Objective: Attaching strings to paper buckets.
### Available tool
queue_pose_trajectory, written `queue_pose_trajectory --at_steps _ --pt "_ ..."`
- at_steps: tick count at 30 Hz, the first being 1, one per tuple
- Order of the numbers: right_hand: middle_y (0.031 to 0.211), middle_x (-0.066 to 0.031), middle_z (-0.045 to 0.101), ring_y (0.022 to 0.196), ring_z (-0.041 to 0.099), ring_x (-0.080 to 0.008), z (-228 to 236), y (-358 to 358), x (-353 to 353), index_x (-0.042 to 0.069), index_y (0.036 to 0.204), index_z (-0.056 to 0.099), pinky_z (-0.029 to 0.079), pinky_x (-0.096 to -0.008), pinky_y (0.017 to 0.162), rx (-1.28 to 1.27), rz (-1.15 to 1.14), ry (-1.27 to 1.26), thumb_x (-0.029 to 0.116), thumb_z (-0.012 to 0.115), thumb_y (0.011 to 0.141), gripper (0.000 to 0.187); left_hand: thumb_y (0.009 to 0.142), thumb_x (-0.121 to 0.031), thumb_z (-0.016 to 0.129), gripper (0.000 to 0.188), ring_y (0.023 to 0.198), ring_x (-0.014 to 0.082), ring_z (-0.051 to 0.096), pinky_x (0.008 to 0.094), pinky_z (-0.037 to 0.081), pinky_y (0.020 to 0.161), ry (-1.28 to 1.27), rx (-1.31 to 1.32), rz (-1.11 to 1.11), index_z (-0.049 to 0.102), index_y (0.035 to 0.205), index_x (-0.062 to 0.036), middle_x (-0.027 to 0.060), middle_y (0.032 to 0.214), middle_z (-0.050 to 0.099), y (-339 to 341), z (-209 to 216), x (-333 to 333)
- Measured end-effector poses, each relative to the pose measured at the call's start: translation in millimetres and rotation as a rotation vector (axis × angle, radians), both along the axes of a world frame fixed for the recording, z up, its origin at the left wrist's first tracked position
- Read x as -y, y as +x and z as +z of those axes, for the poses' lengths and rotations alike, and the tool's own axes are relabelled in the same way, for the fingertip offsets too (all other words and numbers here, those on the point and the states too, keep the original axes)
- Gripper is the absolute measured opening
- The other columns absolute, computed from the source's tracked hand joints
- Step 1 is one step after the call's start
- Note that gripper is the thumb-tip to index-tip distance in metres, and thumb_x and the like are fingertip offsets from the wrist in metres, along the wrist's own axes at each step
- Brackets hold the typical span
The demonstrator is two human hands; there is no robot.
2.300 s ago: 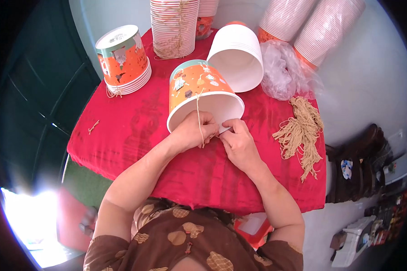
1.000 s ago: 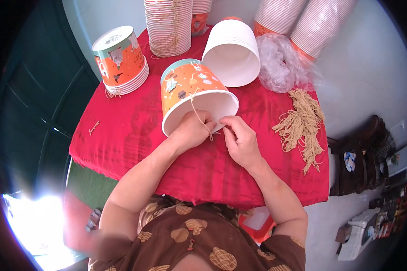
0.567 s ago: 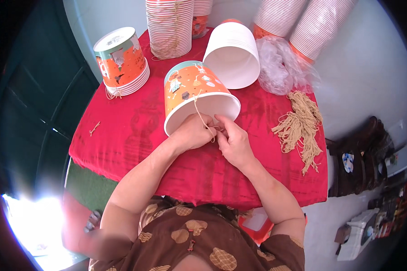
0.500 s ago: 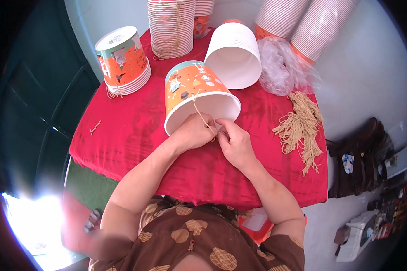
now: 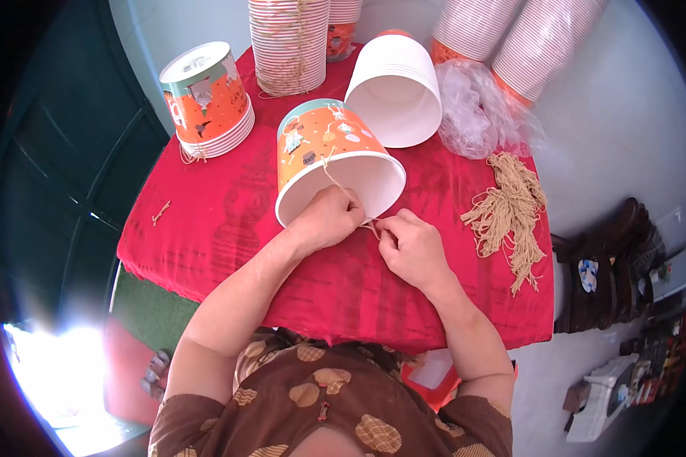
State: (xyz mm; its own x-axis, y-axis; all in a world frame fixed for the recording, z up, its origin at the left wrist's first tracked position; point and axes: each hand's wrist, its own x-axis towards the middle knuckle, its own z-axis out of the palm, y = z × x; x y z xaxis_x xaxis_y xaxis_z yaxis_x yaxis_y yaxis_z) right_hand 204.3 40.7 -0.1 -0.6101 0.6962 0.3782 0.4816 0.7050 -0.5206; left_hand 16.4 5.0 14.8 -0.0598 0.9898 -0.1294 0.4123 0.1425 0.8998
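An orange paper bucket (image 5: 324, 137) with a pale green band lies tilted on its side, its white mouth toward me. Tan string (image 5: 334, 174) comes out near its upper rim and runs down across the mouth to my left hand (image 5: 329, 219). That hand is closed on the string at the bucket's lower rim, its fingertips partly hidden. Just right of it, my right hand (image 5: 413, 247) pinches the string close to the rim, and a short loop shows between the two hands.
A white-sided bucket (image 5: 396, 95) lies behind. Nested upturned buckets (image 5: 206, 107) stand left, tall bucket stacks (image 5: 290, 46) at the back. Clear plastic (image 5: 472, 110) and a bundle of tan strings (image 5: 511, 217) lie right on the red cloth (image 5: 213, 236). A string scrap (image 5: 161, 213) lies left.
My right hand has moved a little right and down, away from the left hand. The string hanging across the mouth has shifted, its low loop drawn in between the hands.
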Motion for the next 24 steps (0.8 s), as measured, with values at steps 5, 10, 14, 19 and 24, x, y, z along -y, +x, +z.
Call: queue_pose_trajectory --at_steps 5,10,14,19,24 --pt "0.079 -0.0140 0.062 0.069 0.064 -0.0345 -8 -4 0 0.003 0.084 0.069 0.051 -0.0457 0.061 0.046 -0.015 0.006 0.016 0.064 0.085 0.014 0.088 -0.012 0.056 0.016 0.051 0.0086 0.049 0.0257 0.040 0.044 0.022 0.007 -0.001 0.063 0.080 0.0006 0.0020 0.062 0.055 0 0 1" --pt "0.078 -0.0140 0.062 0.069 0.064 -0.0349 -11 -8 0 0.003 0.083 0.068 0.051 -0.0452 0.060 -0.020 -0.003 0.025 0.015 0.064 0.085 0.013 0.087 -0.010 0.057 0.015 0.051 0.0083 0.049 0.0258 0.039 0.045 0.081 -0.026 -0.026 0.063 0.079 0.0007 0.0023 0.063 0.056 0 -1 1" --pt "0.078 -0.0147 0.063 0.069 0.064 -0.0343 -14 -12 -1 0.002 0.081 0.064 0.051 -0.0442 0.060 -0.099 0.001 0.009 0.011 0.065 0.082 0.009 0.085 -0.007 0.058 0.012 0.057 0.0105 0.054 0.0279 0.044 0.050 0.069 -0.064 -0.041 0.063 0.080 0.0020 0.0042 0.066 0.059 -2 -5 -1" --pt "0.075 -0.0151 0.061 0.067 0.063 -0.0329 -13 -19 2 0.000 0.080 0.062 0.049 -0.0424 0.059 -0.207 0.013 -0.105 0.004 0.064 0.081 0.004 0.081 -0.003 0.063 0.006 0.073 0.0193 0.063 0.0330 0.050 0.065 0.160 -0.125 -0.141 0.063 0.086 0.0014 0.0107 0.079 0.066 -6 -17 0" --pt "0.074 -0.0168 0.061 0.066 0.063 -0.0311 -17 -19 -1 -0.001 0.080 0.062 0.048 -0.0394 0.058 -0.282 0.031 -0.135 0.002 0.065 0.080 0.004 0.080 -0.004 0.065 0.007 0.074 0.0236 0.064 0.0356 0.051 0.065 0.280 -0.304 -0.163 0.061 0.085 0.0003 0.0125 0.079 0.066 0 -20 2"
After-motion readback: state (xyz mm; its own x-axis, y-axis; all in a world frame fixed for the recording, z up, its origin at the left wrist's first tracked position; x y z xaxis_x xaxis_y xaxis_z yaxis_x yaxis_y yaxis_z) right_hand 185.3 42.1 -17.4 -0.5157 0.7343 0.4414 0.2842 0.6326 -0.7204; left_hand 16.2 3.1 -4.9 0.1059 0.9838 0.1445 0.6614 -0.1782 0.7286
